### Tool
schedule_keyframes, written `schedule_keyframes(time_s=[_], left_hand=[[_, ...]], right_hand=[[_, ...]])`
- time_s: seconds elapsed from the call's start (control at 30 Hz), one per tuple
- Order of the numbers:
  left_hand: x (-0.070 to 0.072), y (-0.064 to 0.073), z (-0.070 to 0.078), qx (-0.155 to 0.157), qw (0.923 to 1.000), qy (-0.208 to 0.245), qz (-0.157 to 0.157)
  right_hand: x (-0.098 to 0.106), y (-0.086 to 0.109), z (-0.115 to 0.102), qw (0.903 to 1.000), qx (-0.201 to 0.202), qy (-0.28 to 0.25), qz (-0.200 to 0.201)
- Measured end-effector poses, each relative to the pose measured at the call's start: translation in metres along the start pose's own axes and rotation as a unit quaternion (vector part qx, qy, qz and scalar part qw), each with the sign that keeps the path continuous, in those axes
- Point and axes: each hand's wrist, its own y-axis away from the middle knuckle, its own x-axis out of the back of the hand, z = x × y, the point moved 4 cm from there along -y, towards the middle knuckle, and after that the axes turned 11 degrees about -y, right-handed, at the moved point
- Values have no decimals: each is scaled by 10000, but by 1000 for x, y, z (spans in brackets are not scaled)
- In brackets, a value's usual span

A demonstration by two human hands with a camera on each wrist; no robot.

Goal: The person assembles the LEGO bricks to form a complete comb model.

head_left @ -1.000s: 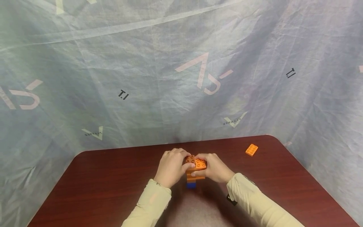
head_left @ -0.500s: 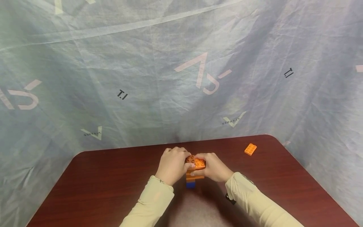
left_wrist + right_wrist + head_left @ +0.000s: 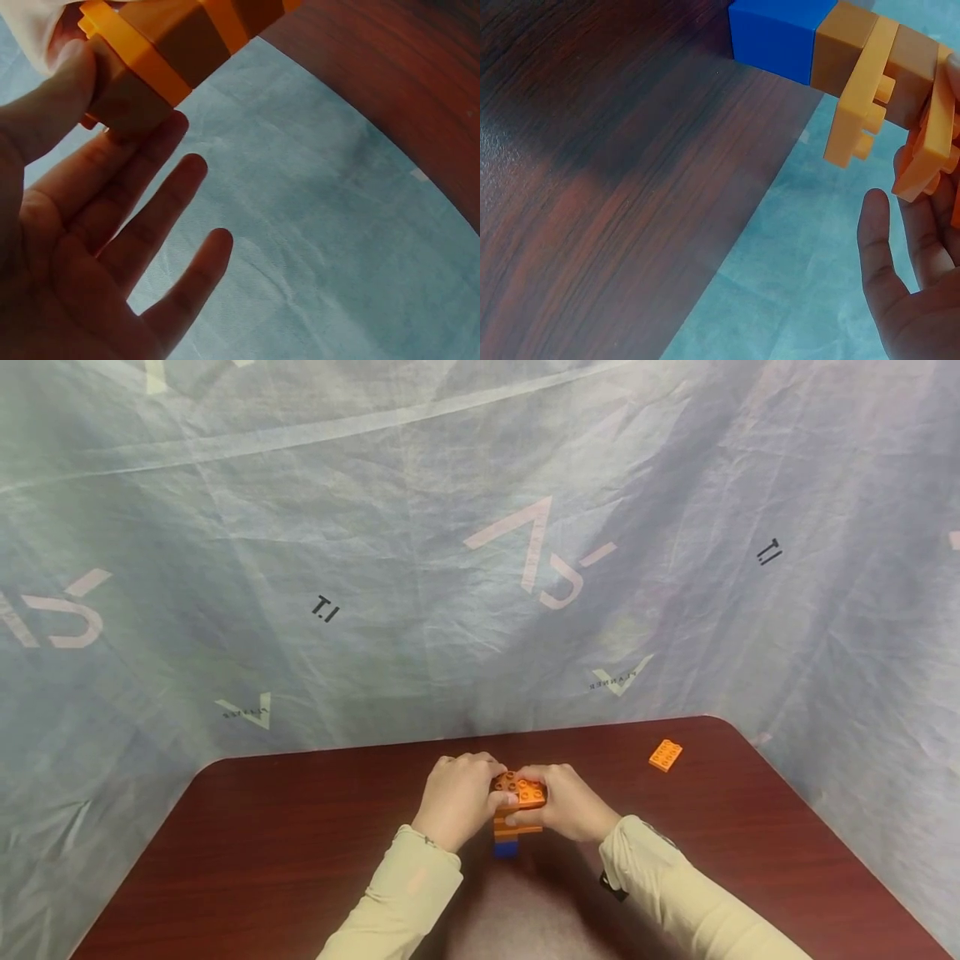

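Observation:
A tower of toy building bricks stands upright on the table, with a blue brick (image 3: 772,41) at its foot. Above that, brown bricks alternate with orange plates; the lower orange plate (image 3: 855,105) juts out to one side, studs showing. My left hand (image 3: 456,797) pinches the top brown brick (image 3: 124,97) between thumb and fingertips, its outer fingers spread. From the other side my right hand (image 3: 573,806) holds the jutting end of the upper orange plate (image 3: 531,793), thumb in front and fingers behind. Part of the tower's top is hidden by the hands.
One loose orange plate (image 3: 666,756) with studs up lies near the back right corner of the dark red-brown table (image 3: 300,843). A grey-blue printed cloth (image 3: 375,527) hangs behind and along the sides of the table.
The left hand has shifted very slightly right over the top brown brick. Both hands keep their hold, and the tower and the loose plate stay in place.

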Motion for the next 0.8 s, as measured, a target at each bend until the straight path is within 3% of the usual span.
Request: schedule_keyframes(time_s=[0.13, 0.23, 0.5, 0.6, 0.8], left_hand=[[-1, 0, -1, 19, 9999, 135, -14], [-4, 2, -3, 101, 9983, 574, -96], [-18, 2, -13, 459, 9817, 1789, -455], [-26, 5, -17, 636, 9698, 2300, -499], [-44, 12, -22, 973, 9330, 3446, -359]], right_hand=[[-1, 1, 1, 10000, -2, -39, 50], [-3, 1, 1, 9999, 17, -57, 87], [-2, 2, 2, 9999, 13, -3, 153], [-2, 2, 2, 9999, 22, 9, 165], [-3, 4, 3, 9998, 38, -18, 215]])
